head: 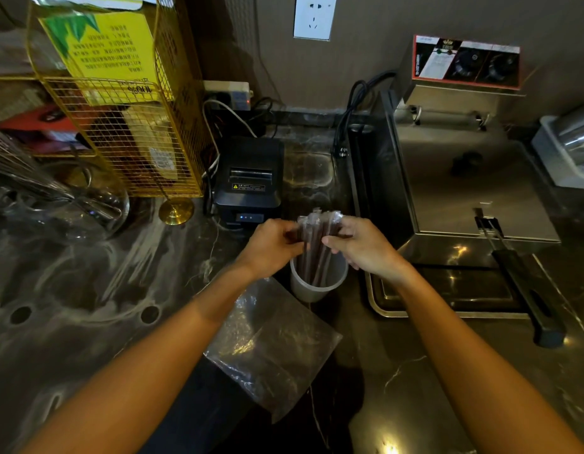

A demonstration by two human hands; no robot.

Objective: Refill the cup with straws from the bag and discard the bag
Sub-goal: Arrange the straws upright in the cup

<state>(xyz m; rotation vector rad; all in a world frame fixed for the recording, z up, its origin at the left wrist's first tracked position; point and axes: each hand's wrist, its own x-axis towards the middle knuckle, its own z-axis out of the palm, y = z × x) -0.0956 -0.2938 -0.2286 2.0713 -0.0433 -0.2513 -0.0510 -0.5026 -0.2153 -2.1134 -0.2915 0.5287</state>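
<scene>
A bundle of dark, individually wrapped straws (317, 237) stands upright in a translucent cup (313, 288) on the dark marble counter. My left hand (271, 245) grips the bundle from the left and my right hand (361, 244) holds it from the right, both just above the cup's rim. The straws' lower ends are inside the cup; their tops stick out above my fingers. A crumpled clear plastic bag (272, 348) lies flat on the counter in front of the cup, between my forearms. It looks empty.
A black receipt printer (249, 180) stands behind the cup. A steel fryer (464, 178) with a black-handled basket (520, 283) fills the right. A gold wire rack (127, 126) and a glass bowl with a whisk (64, 204) sit at the left.
</scene>
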